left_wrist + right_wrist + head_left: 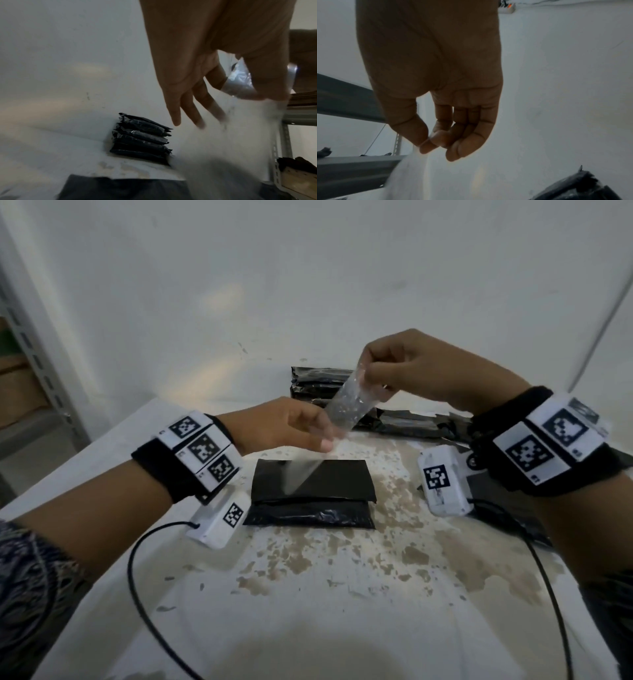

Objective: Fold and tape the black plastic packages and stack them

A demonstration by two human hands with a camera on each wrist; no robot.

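Item: strip of clear tape [346,405], held in the air between both hands, slanting from upper right down to lower left.

Right hand [421,371]: thumb and forefinger pinch the strip's upper end; the remaining fingers [467,147] are curled in beside them.

Left hand [284,422]: thumb and a fingertip hold the strip's lower end; the other fingers [176,108] hang nearly straight.

Folded package [310,494]: lies on the table [342,594] directly below the tape, nearer the left hand, long axis running left to right, flap edge toward the person.

Judgement: the tape needs to come straight down across the flap seam, crosswise to the long axis.

Finished stack [142,139]: against the wall, beyond the folded package.
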